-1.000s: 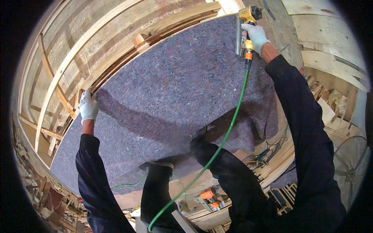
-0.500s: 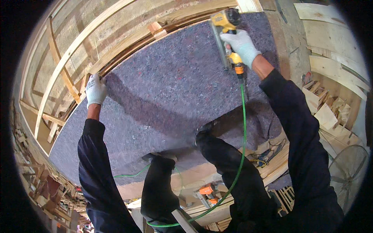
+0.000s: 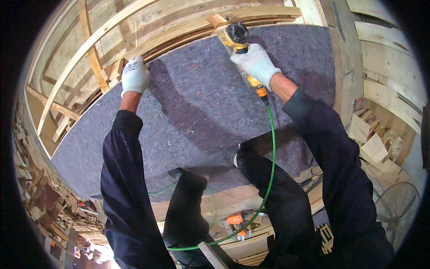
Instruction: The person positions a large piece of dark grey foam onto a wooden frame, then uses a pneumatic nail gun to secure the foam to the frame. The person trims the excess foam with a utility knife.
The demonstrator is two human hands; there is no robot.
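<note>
Open grey felt (image 3: 201, 112) between both hands, wooden frame (image 3: 179, 33) closing the top edge — green hose (image 3: 270, 166) trailing below

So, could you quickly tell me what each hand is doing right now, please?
Left hand: open, pressed flat on the grey felt sheet.
Right hand: closed around the yellow nail gun.

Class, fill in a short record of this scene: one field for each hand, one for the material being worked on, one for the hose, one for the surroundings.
Left hand: gloved, pressed flat on the felt's upper edge
Right hand: gloved, grips a yellow pneumatic stapler at the felt's top edge
Material: grey felt sheet spread over a wooden frame
Hose: green air hose runs from the stapler's handle down past the legs
Surroundings: wood offcuts, right
</note>
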